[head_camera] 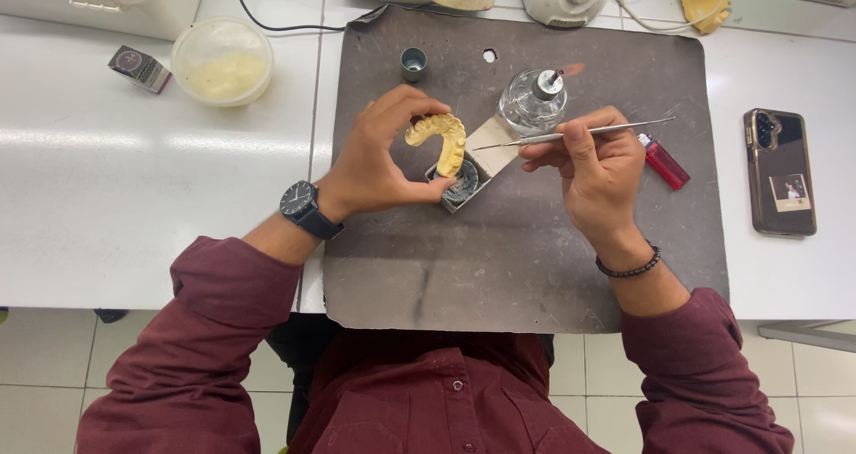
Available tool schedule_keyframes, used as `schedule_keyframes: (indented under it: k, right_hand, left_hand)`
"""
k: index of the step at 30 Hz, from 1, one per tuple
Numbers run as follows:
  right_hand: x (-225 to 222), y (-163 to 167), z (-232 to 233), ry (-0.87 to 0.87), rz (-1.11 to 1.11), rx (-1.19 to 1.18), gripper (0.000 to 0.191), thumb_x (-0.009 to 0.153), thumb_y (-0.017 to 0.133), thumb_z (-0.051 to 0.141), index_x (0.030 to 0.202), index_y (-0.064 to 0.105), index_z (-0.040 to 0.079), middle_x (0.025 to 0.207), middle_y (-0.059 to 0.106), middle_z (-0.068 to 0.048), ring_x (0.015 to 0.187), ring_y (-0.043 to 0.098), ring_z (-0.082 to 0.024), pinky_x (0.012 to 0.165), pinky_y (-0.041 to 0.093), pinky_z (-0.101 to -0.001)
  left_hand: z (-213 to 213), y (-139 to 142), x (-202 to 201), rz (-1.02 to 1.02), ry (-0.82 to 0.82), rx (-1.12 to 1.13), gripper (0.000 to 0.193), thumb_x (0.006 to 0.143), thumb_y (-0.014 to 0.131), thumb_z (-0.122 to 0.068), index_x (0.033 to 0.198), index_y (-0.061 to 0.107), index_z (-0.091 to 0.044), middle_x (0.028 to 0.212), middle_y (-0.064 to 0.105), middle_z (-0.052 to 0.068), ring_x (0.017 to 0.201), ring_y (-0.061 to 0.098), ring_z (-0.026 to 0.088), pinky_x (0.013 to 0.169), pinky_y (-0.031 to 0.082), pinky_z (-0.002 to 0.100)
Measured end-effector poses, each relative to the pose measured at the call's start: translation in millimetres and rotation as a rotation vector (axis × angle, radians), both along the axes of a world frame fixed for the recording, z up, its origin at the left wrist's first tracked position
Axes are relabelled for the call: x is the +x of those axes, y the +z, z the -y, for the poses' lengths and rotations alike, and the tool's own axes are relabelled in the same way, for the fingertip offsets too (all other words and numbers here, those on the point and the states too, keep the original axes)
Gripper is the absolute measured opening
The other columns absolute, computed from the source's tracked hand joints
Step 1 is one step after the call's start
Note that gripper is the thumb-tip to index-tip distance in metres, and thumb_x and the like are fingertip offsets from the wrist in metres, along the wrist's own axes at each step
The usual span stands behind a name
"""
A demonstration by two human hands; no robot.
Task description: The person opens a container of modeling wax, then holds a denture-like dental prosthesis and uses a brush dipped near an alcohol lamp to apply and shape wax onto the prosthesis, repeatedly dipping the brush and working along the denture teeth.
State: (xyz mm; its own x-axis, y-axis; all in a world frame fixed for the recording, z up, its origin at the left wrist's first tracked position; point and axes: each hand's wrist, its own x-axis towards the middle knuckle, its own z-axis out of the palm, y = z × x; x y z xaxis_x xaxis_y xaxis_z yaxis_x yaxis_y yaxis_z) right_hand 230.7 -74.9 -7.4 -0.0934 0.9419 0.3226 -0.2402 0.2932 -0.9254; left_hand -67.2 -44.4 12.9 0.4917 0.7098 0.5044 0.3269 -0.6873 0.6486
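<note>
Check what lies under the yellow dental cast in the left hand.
Below the yellow dental cast, held by the left hand, sits a small dark container on the grey mat. Its contents look dark; cast and fingers cover part of it.

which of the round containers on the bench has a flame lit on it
The clear glass burner at the mat's top edge, just above the right hand: a small flame shows at its wick. The lidded plastic tub and small metal cup have none.

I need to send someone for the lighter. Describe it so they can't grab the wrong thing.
Start at the dark grey mat in the middle of the white bench. Go to its right side, just beyond the right hand holding a thin metal tool. The lighter lies there slanted: small, translucent red, the only red item on the mat.
</note>
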Motion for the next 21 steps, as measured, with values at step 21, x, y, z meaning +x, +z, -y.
schedule_keyframes:
  k: [21]
  right_hand:
    - [-7.0,0.7,9.9,-0.064,0.268,0.237,0.019,0.113,0.06,0.021,0.11,0.053,0.003,0.095,0.073,-0.019,0.089,0.078,-0.025,0.075,0.068,-0.0341]
  left_hand:
    - [-1.0,-20.3,3.1,-0.123,-0.018,0.121,0.078,0.075,0.09,-0.044,0.137,0.06,-0.007,0.129,0.07,0.007,0.113,0.066,0.017,0.101,0.038,0.035]
